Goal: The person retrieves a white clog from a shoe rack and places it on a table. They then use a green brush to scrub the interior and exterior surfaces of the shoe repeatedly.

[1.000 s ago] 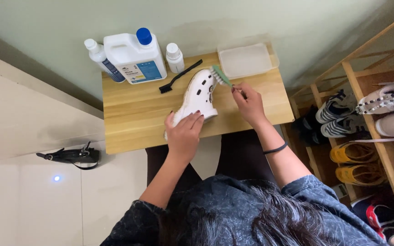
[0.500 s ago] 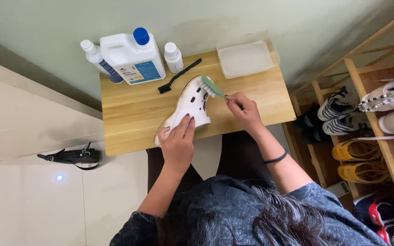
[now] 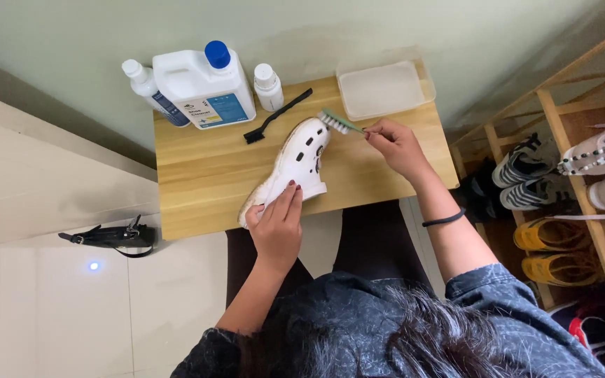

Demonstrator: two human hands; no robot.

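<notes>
Centre frame on the table (image 3: 204,175): left hand (image 3: 276,227) is clamping the white shoe (image 3: 295,164), right hand (image 3: 393,143) is pinching the green brush (image 3: 337,120) against its toe.

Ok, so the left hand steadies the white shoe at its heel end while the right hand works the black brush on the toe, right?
Not quite: in the head view the right hand works a green brush; the black brush lies unused on the table. The left hand does steady the white shoe.

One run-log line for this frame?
left hand: holds white shoe heel | right hand: green brush at toe | wooden table
</notes>
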